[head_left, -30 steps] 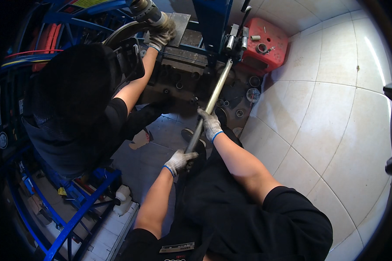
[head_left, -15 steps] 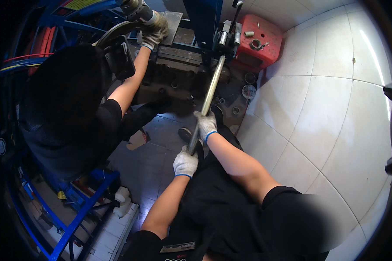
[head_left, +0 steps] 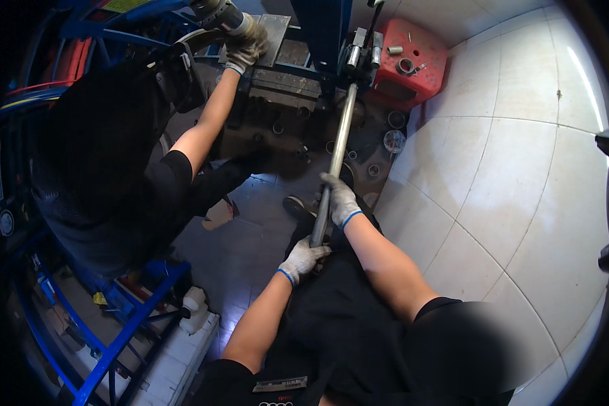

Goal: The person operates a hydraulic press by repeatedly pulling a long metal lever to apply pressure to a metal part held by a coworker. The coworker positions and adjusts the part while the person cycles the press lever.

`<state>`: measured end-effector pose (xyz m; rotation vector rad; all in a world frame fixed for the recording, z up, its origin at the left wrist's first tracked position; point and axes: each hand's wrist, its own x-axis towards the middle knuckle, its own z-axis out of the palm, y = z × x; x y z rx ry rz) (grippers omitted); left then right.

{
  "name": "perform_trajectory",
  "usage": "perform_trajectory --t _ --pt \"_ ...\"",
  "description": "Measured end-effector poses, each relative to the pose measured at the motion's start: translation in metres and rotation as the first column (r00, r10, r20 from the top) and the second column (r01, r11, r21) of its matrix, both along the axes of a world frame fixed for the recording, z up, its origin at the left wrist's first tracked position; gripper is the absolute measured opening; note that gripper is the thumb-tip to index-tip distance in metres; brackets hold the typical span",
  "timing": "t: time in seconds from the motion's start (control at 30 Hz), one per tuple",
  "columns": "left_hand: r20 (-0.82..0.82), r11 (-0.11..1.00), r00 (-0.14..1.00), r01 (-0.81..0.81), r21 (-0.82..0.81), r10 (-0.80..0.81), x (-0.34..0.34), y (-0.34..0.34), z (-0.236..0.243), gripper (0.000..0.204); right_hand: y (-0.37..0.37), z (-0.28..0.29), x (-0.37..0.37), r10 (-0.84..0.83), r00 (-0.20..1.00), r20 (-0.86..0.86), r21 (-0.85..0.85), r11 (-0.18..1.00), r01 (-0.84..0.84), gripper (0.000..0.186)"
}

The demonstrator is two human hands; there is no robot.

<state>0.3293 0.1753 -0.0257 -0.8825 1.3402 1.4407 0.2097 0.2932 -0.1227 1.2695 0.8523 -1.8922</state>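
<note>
A long metal pipe (head_left: 344,128) slants from my body up to a metal lever mechanism (head_left: 363,57) on the blue press frame. Partway along the pipe, my right hand (head_left: 343,200), in a whitish work glove with a blue cuff, is closed around it. My left hand (head_left: 303,261), gloved alike, grips the pipe's near end close to my waist; some of its fingers are hidden. At upper left, a co-worker's gloved hand (head_left: 247,49) rests on a cylindrical metal part (head_left: 221,17) above a flat steel plate (head_left: 275,37).
A red plastic stool (head_left: 419,51) with small metal rings on top stands beside the frame. Rings and round parts lie on the floor, near a clear round container (head_left: 394,141). The co-worker (head_left: 101,169) sits close on my left. A blue metal frame (head_left: 128,335) is at lower left.
The pipe's near end and both my hands have shifted to the right. My left hand now sits lower around the pipe's end. The whole view has also shifted slightly.
</note>
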Motion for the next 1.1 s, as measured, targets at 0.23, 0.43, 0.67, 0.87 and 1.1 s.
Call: perform_trajectory --t 0.23,0.43,0.67,0.87,1.1 --pt "-0.136 0.776 0.907 0.253 -0.578 -0.398 0.008 0.035 0.001 0.040 -0.009 0.022 -0.002 0.397 0.917 0.041 0.486 0.794 -0.366 0.040" --pt "-0.121 0.775 0.911 0.260 -0.576 -0.395 0.004 0.039 0.003 0.038 0.002 0.007 0.002 0.323 0.946 0.031 0.333 0.889 -0.315 0.041" --pt "0.011 0.751 0.840 0.491 -0.442 -0.543 -0.004 0.002 0.088 0.070 -0.003 0.082 0.020 0.142 0.986 0.082 0.142 0.978 -0.153 0.024" --pt "-0.054 0.721 0.812 0.482 -0.498 -0.581 0.002 0.000 0.138 0.065 0.004 0.158 0.014 0.100 0.993 -0.067 0.138 0.986 -0.090 0.028" --pt "-0.143 0.758 0.835 0.393 -0.520 -0.531 -0.008 0.002 0.157 0.065 0.003 0.184 -0.003 0.266 0.949 -0.170 0.234 0.946 -0.223 0.033"
